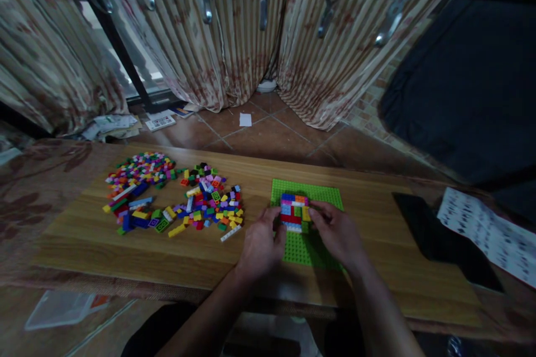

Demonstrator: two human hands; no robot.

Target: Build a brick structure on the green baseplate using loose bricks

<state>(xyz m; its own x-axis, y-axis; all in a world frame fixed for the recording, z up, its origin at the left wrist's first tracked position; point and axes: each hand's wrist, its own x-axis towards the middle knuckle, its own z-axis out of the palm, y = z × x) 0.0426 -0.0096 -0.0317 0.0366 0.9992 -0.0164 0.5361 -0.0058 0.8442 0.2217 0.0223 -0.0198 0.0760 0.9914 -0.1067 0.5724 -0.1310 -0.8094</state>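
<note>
A green studded baseplate (310, 254) lies on the wooden board, bearing a low build of multicoloured toy bricks (291, 217) in blue, orange, red, white and green. My left hand (262, 242) is at the build's left side, its fingers bent and its thumb and forefinger against the edge. On the other side my right hand (337, 228) pinches a yellow brick (306, 213) at the build's right edge. Whether the yellow brick is pressed fully down cannot be made out. My fingers hide part of the build's sides.
Loose small bricks (144, 170) form a heap at the far left, with a mixed pile (213, 201) nearer the middle. A white long brick (231, 233) lies at that pile's front. On the right are a black flat object (431, 228) and a printed sheet (489, 234).
</note>
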